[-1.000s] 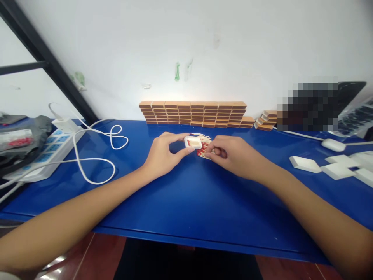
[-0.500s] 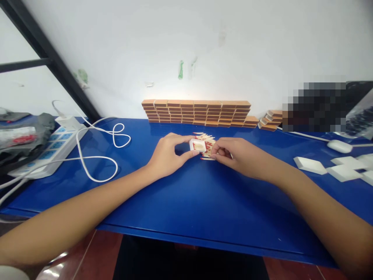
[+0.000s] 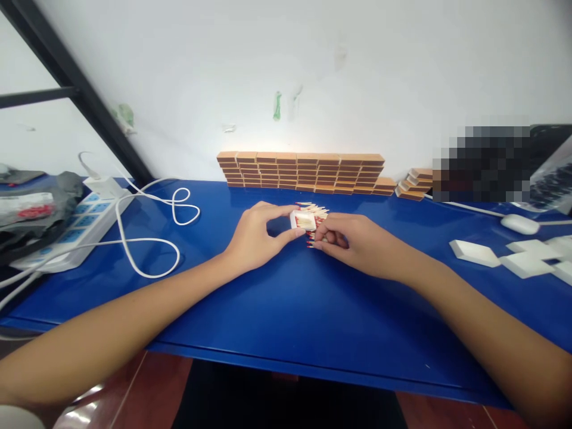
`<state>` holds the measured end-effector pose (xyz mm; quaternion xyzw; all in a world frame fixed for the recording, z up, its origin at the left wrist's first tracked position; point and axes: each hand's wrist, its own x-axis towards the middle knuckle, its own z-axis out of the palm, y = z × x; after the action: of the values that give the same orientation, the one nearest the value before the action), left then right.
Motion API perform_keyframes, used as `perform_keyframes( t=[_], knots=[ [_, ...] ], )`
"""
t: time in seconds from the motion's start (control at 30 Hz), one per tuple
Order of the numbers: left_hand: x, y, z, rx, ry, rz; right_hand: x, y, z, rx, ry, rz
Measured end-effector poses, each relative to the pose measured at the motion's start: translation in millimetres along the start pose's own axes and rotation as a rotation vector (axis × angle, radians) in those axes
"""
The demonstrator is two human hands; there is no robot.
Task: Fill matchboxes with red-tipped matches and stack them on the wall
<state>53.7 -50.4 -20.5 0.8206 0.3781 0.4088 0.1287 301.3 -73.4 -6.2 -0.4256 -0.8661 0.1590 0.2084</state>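
Observation:
My left hand (image 3: 255,235) grips a small white matchbox tray (image 3: 293,221) between thumb and fingers, just above the blue table. Matches (image 3: 306,221) lie side by side inside the tray. Right beside it, a loose heap of red-tipped matches (image 3: 316,210) is spread on the table, partly covered by my right hand (image 3: 346,238). The fingers of that hand are pinched together at the near side of the heap, with red match heads poking out left of the fingertips. How many matches they hold is hidden.
Stacked matchboxes (image 3: 304,173) form a low wall at the back, with a smaller stack (image 3: 413,183) to its right. White trays (image 3: 474,252) lie at the right. A power strip (image 3: 74,232) and looping white cable (image 3: 147,241) occupy the left.
My right hand has shifted slightly left and nearer to me, closer to the tray, its fingertips now over the near matches. My left hand keeps the tray in almost the same place.

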Motion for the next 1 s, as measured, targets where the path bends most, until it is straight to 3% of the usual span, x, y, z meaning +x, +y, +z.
perform_keyframes(
  t=[0.17,0.33,0.5,0.6,0.7,0.8,0.9,1.0],
  knots=[
    [0,0,-0.7,-0.017,0.000,-0.001,-1,-2,-4,-0.006,-0.079,0.040],
    [0,1,-1.1,-0.004,-0.003,-0.004,-1,1,-5,-0.015,-0.051,0.034],
    [0,2,-0.7,-0.002,-0.021,0.000,-3,3,-6,0.021,-0.145,0.095],
    [0,1,-1.2,0.002,-0.020,0.000,-3,1,-9,0.031,-0.136,0.069],
    [0,0,-1.7,0.007,-0.021,0.001,-3,-1,-15,0.070,-0.060,0.051],
    [0,1,-1.5,-0.015,-0.048,0.011,-2,-2,-16,0.084,0.095,0.074],
    [-1,3,-1.2,-0.070,-0.080,0.046,0,-1,-10,0.036,0.226,0.076],
    [-2,5,-1.2,-0.108,-0.103,0.077,2,-1,-1,0.009,0.276,0.057]
  ],
)
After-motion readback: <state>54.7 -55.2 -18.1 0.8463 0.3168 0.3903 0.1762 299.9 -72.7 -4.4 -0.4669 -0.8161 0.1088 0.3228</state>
